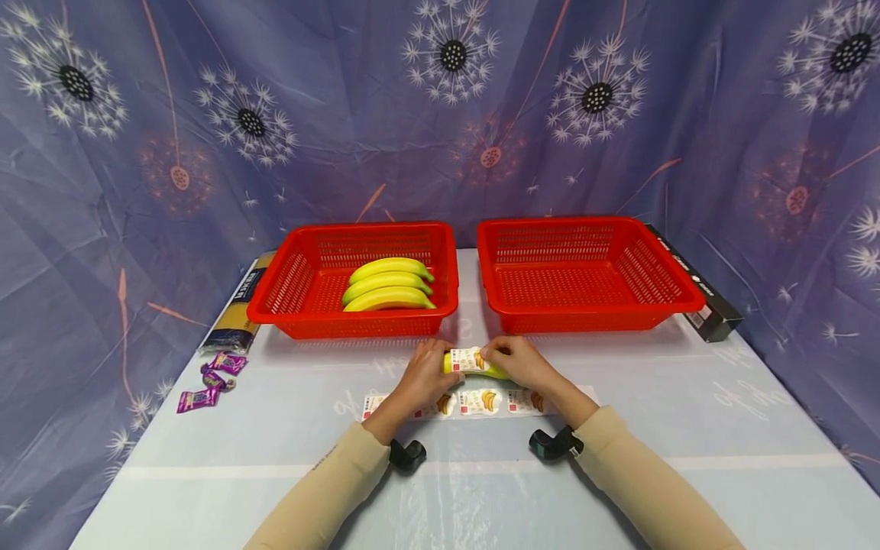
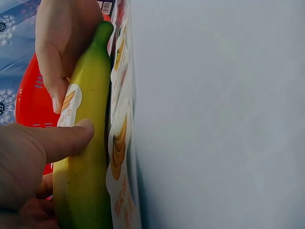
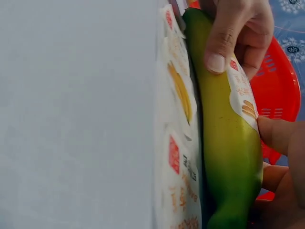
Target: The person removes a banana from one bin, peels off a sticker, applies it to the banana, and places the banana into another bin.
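A yellow-green banana (image 1: pixel 496 373) lies crosswise between my hands, with a white label sticker (image 1: pixel 466 360) on its upper side. My left hand (image 1: pixel 424 375) grips one end of it; in the left wrist view the thumb (image 2: pixel 71 140) presses beside the label. At the other end my right hand (image 1: pixel 520 360) holds the banana, a fingertip touching the label's edge in the right wrist view while other fingers curl at its far side. Just in front lies a strip of banana-print labels (image 1: pixel 479 402), partly covered by both wrists.
Several bananas (image 1: pixel 388 284) lie in the left red basket (image 1: pixel 351 327); a second red basket (image 1: pixel 584 319) stands at right. Purple-wrapped candies (image 1: pixel 199 399) and a brown-and-black package (image 1: pixel 237 313) are at the left edge. A black box (image 1: pixel 718 325) sits beside the right basket.
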`<state>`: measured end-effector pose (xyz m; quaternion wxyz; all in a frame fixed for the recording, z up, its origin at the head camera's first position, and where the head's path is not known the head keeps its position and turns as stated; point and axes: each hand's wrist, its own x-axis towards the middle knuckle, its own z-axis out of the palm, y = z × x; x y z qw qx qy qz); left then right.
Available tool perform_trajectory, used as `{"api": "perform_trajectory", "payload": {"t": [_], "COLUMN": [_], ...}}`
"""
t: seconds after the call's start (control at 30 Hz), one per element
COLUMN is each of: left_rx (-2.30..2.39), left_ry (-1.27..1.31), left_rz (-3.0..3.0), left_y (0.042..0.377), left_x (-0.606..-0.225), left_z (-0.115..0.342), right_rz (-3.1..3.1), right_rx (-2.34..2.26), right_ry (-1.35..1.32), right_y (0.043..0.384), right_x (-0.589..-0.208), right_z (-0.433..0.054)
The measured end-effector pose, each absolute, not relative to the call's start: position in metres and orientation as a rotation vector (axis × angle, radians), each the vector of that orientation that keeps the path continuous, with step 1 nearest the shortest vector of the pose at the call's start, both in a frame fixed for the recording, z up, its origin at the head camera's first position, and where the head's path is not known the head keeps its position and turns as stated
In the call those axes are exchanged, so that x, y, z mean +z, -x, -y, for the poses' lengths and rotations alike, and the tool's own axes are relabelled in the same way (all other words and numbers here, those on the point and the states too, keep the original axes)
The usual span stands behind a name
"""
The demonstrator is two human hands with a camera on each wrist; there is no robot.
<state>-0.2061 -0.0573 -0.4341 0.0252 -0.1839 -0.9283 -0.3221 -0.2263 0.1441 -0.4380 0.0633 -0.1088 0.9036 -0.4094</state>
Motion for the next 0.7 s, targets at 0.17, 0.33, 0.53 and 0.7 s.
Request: {"api": "perform_trajectory", "payload": {"t": [0.17,0.33,0.53,0.7], "left_rx": [-1.115,-1.261,-1.277,-1.3], "left_ry": [0.522,0.431,0.31,0.282], "left_rz": [2.89,2.865,2.806,2.762], "left_y": [0.208,0.214,0.219,0.217], "left_x": [-0.432,-0.431,-0.432,-0.431], "left_z": [0.057,0.055,0.05,0.05], "right_rz": [-2.652,-2.693,-2.752,-2.779], "right_rx": [-1.296,-1.276,-1.253,-1.247], "right_ry": [0.311,0.365,0.419,0.428], "right_y": [0.227,0.225,0.222,0.223], "right_x": [-0.437,-0.436,-0.436,-0.44], "right_z": [-0.147,-0.146,-0.144,-0.145]}}
